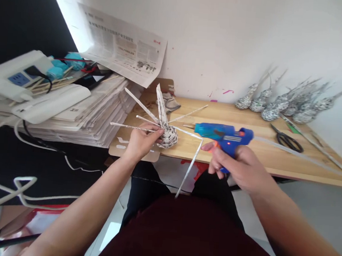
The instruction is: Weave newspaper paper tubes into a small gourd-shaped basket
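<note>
My left hand [144, 138] pinches a woven newspaper piece [168, 137] near its neck, above the front of the wooden table. The piece has a round, basket-like body, and several rolled paper strips fan out from its top. One strip bends sharply and hangs down past the table edge toward my lap. My right hand [233, 162] is wrapped round the handle of a blue glue gun [218, 132], with fingers by its orange trigger. Its nozzle points left at the woven piece, a short gap away. A clear glue stick [293, 153] trails from its back end.
Finished-looking woven paper pieces [275, 106] stand at the back right by the wall. Black-handled scissors [288, 141] lie before them. At left, a stack of newspapers [101, 116] carries a white power strip [53, 102] with loose cables. A newspaper sheet [125, 45] leans on the wall.
</note>
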